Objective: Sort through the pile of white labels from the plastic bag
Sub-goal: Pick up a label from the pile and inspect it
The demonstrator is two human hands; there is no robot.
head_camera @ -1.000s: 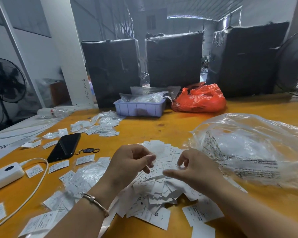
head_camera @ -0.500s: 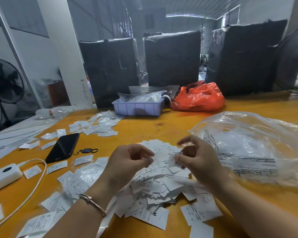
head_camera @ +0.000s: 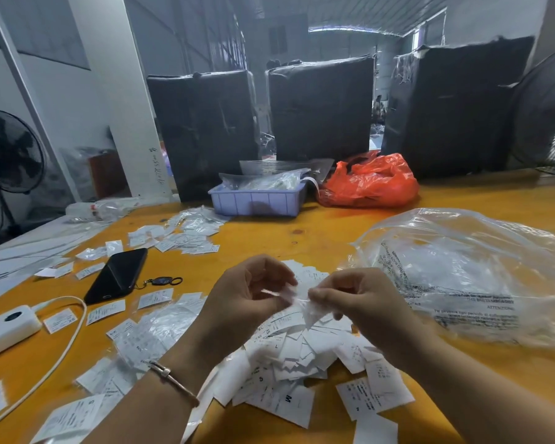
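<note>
— Both hands have risen off the pile of white labels (head_camera: 289, 357), meeting above it.
— Any writing?
— "M" and "S" on labels; "ATTENZIONE" on the plastic bag (head_camera: 462, 277), right.
— Grip?
— Left hand (head_camera: 247, 296) and right hand (head_camera: 362, 302), fingers curled, pinch one blurred label (head_camera: 311, 310) between them.

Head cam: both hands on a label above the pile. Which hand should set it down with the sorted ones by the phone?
Left. The left hand already pinches the label and sits nearer the phone. The right hand is by the clear plastic bag, farther away.
</note>
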